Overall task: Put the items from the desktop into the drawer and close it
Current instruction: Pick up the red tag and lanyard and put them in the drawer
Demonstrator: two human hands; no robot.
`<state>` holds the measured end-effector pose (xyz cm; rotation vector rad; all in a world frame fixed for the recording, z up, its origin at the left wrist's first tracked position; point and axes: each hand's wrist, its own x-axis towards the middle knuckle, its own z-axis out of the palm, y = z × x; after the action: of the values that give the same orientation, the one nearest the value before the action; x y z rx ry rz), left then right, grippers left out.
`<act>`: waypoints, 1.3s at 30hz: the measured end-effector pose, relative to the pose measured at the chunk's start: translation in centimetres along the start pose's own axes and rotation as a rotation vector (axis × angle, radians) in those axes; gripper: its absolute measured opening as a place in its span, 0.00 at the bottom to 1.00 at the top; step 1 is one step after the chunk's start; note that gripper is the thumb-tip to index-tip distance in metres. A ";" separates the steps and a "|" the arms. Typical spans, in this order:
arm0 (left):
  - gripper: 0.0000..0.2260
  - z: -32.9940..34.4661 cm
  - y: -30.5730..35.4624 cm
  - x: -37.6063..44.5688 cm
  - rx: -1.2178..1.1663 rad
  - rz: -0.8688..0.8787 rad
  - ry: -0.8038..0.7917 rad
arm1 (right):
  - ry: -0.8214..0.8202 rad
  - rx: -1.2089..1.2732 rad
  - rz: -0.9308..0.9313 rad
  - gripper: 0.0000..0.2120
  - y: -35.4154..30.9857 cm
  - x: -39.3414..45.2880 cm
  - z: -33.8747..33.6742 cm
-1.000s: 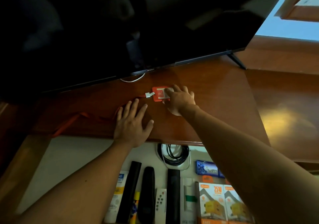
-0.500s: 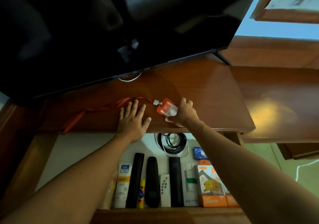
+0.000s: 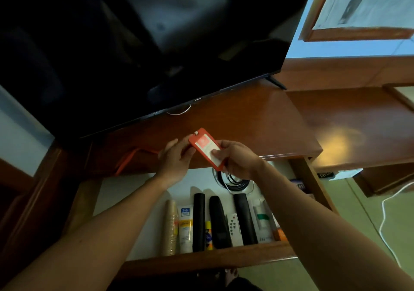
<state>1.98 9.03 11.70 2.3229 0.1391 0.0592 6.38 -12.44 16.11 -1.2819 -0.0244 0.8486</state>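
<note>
A red card holder [image 3: 205, 146] with a white card in it is lifted off the brown desktop [image 3: 257, 120], above the desk's front edge. My right hand [image 3: 237, 159] grips its lower end, thumb on the white card. My left hand [image 3: 175, 157] pinches its left edge. Its red lanyard [image 3: 128, 157] still trails on the desktop to the left. Below, the open drawer [image 3: 201, 260] holds remotes, tubes, a stack of paper cups [image 3: 171, 228] and a coiled black cable [image 3: 233, 182].
A large black TV [image 3: 134, 44] stands at the back of the desktop, its foot [image 3: 276, 82] at the right. A lower wooden surface [image 3: 358, 120] lies to the right. A white cord [image 3: 389, 219] runs over the green floor.
The card holder went from lying on the desktop to being lifted and turned upright. My left hand left the desk and came onto the holder. The camera pulled back.
</note>
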 end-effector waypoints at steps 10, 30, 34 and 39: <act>0.09 -2.4 3.2 -3.0 -0.434 0.031 0.013 | 0.313 -0.154 -0.321 0.16 -1.2 0.0 4.9; 0.06 -7.2 3.2 -1.5 -0.704 -0.210 -0.254 | -0.037 -0.329 -0.125 0.13 -2.2 -2.5 4.2; 0.11 -6.0 3.3 -2.5 -0.901 -0.291 -0.286 | 0.067 0.006 -0.192 0.13 -2.2 -1.8 4.8; 0.10 -3.9 4.3 -3.7 -0.542 -0.248 -0.192 | 0.502 -0.150 -0.327 0.11 -2.0 -0.8 4.5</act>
<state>-1.68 8.50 17.50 1.7455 0.2754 -0.2240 4.84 -9.24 19.59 -1.5514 0.1015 0.2349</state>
